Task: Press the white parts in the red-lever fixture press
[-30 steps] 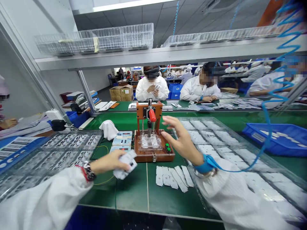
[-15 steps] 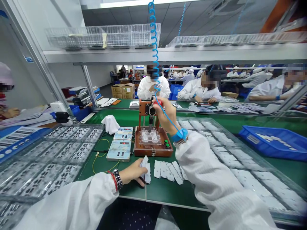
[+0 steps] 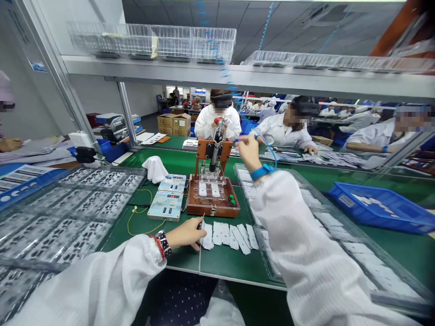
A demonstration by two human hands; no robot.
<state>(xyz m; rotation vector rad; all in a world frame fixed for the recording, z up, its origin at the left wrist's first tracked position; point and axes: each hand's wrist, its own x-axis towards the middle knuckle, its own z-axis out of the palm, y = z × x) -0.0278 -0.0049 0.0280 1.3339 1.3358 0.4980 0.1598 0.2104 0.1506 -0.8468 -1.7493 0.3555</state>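
My left hand (image 3: 189, 234) is closed on a thin flat part (image 3: 201, 225), dark on the side toward my fingers, held on edge at the left end of a row of white flat pieces (image 3: 224, 234). My right hand (image 3: 249, 153) is raised to the right of the hand press (image 3: 215, 151), touching nothing, its fingers loosely bent and apart. The press's lever stands up with its red knob (image 3: 216, 121) at the top. Under the raised plunger, a clear fixture (image 3: 211, 188) on the brown wooden base holds two white pieces.
Two small meters (image 3: 165, 204) with red digits stand left of the press, beside a white cloth-covered object (image 3: 155, 169). Clear trays of parts lie at left (image 3: 84, 213) and right (image 3: 326, 218). A blue bin (image 3: 380, 206) sits far right. Co-workers sit opposite.
My right hand has let go of the red knob and moved right. The lever has swung up and the plunger has risen. My left hand still grips a part beside the row; the view has shifted slightly.
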